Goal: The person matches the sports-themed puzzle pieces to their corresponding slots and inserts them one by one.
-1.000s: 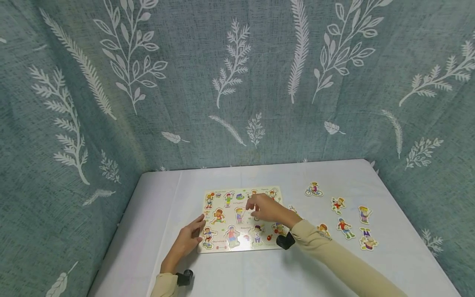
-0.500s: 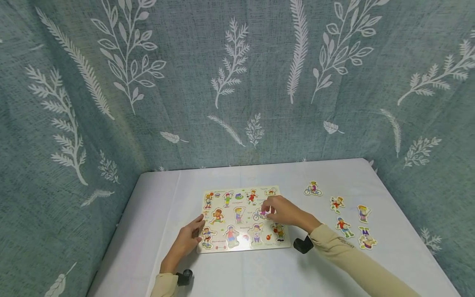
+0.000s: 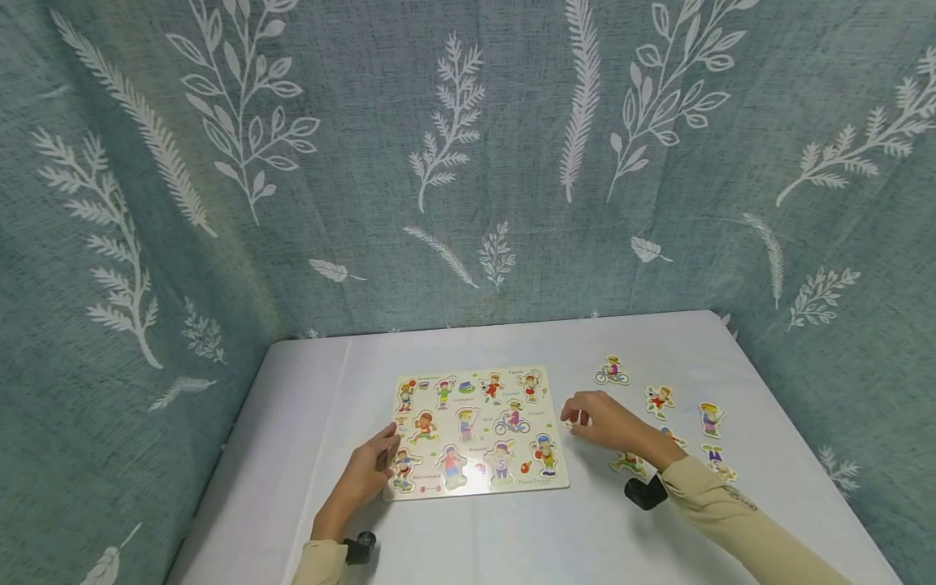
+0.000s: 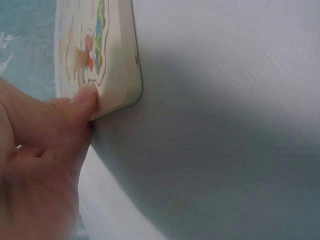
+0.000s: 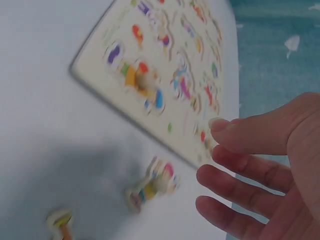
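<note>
My left hand (image 3: 361,473) pinches the left edge of a cream puzzle board (image 3: 478,487) covered with cartoon sports figures. In the left wrist view, the thumb (image 4: 82,102) lies on top near a rounded corner, beside a knobbed figure. To the right of the board, my right hand (image 3: 607,422) hovers with loosely bent fingers and nothing between them. Below its fingertips is a knobbed puzzle piece (image 5: 152,186), blurred in the right wrist view and mostly hidden by the fingers in the head view.
Loose pieces lie on the white table to the right: a cyclist (image 3: 611,370), a footballer (image 3: 659,400), a golfer (image 3: 711,419), and an upside-down figure (image 3: 720,461). Another figure (image 3: 629,463) is partly covered by the right arm. A green leaf-patterned curtain (image 3: 366,162) surrounds the table.
My right hand has moved right, from over the middle of the board to the table beside its right edge, uncovering the board's pictures. The left hand keeps its hold.
</note>
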A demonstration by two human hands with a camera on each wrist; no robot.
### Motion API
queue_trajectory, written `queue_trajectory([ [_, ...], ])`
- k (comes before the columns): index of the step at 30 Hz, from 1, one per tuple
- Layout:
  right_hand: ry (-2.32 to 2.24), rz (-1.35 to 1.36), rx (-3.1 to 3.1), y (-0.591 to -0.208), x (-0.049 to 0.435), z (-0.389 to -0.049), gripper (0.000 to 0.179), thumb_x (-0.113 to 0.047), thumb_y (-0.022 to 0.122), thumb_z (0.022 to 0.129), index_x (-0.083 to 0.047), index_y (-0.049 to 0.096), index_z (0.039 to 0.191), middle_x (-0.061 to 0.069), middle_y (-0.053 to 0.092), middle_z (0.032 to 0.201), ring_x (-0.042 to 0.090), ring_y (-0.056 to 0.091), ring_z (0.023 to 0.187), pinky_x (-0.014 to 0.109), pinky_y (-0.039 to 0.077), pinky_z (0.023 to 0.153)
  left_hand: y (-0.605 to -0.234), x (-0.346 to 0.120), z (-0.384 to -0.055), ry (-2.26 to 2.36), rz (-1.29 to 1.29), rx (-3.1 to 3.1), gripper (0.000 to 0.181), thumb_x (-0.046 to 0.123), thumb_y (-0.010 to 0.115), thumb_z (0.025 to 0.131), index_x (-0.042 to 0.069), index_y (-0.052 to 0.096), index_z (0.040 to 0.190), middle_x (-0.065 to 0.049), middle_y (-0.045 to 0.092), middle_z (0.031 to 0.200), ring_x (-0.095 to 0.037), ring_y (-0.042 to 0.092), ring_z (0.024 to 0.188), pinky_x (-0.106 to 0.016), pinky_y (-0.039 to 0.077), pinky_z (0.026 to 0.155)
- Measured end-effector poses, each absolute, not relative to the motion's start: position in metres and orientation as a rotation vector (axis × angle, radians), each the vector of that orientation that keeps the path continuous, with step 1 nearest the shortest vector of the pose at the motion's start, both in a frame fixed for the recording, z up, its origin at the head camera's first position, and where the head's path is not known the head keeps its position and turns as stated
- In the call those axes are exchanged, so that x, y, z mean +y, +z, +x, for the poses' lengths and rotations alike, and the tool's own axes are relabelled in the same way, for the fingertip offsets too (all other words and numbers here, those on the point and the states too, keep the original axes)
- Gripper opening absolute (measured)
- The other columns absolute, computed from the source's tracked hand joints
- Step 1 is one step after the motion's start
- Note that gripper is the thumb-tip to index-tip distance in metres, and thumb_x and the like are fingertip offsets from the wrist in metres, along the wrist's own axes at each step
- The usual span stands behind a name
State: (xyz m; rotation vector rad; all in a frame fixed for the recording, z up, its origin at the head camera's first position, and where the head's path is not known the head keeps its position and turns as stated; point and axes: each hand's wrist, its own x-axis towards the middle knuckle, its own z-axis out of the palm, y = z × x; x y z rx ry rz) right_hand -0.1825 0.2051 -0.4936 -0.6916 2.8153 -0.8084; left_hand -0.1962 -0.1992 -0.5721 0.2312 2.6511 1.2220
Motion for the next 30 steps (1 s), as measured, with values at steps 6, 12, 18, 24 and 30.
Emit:
queue_trajectory([
  [6, -0.788, -0.621, 2.821, -0.498, 0.229, -0.172, 0.014, -0.002, 0.069, 0.081, -0.005, 0.068, 0.095, 0.0, 0.063, 0.086, 0.013, 0.056, 0.074, 0.025, 0.05, 0.062, -0.57, -0.2, -0.198, 1.162, 0.284, 2.689, 0.07, -0.024, 0.066, 0.067, -0.008, 0.048, 0.133, -0.016, 0.031, 0.15, -0.036, 0.031, 0.135, -0.04, 0.036, 0.105],
  [12, -0.79, -0.498, 2.829, -0.507, 0.25, -0.157, 0.017, -0.001, 0.07, 0.079, -0.006, 0.068, 0.095, 0.0, 0.061, 0.084, 0.009, 0.052, 0.07, 0.022, 0.049, 0.058, -0.571, -0.202, -0.199, 1.169, 0.255, 2.66, 0.07, -0.02, 0.068, 0.068, -0.007, 0.048, 0.133, -0.014, 0.034, 0.15, -0.035, 0.038, 0.131, -0.039, 0.041, 0.102],
  [18, -0.815, -0.523, 2.871, -0.519, 0.266, -0.145, 0.016, 0.003, 0.069, 0.075, -0.006, 0.067, 0.087, -0.002, 0.056, 0.077, 0.009, 0.047, 0.066, 0.022, 0.044, 0.054, -0.572, -0.202, -0.199, 1.208, 0.251, 2.645, 0.07, -0.021, 0.068, 0.068, -0.008, 0.047, 0.133, -0.014, 0.033, 0.15, -0.035, 0.04, 0.131, -0.038, 0.041, 0.103],
  [24, -0.883, -0.596, 2.912, -0.536, 0.279, -0.138, 0.014, 0.006, 0.066, 0.075, -0.007, 0.067, 0.081, -0.004, 0.055, 0.072, 0.006, 0.045, 0.061, 0.021, 0.042, 0.05, -0.574, -0.202, -0.199, 1.244, 0.238, 2.638, 0.069, -0.022, 0.067, 0.067, -0.008, 0.048, 0.132, -0.014, 0.034, 0.149, -0.035, 0.04, 0.13, -0.037, 0.041, 0.103],
  [30, -0.889, -0.467, 2.923, -0.549, 0.283, -0.136, 0.012, 0.002, 0.07, 0.076, -0.009, 0.066, 0.08, -0.007, 0.052, 0.072, 0.004, 0.044, 0.062, 0.021, 0.042, 0.05, -0.575, -0.202, -0.198, 1.28, 0.222, 2.618, 0.069, -0.023, 0.066, 0.068, -0.008, 0.048, 0.132, -0.014, 0.034, 0.149, -0.036, 0.04, 0.131, -0.038, 0.04, 0.103],
])
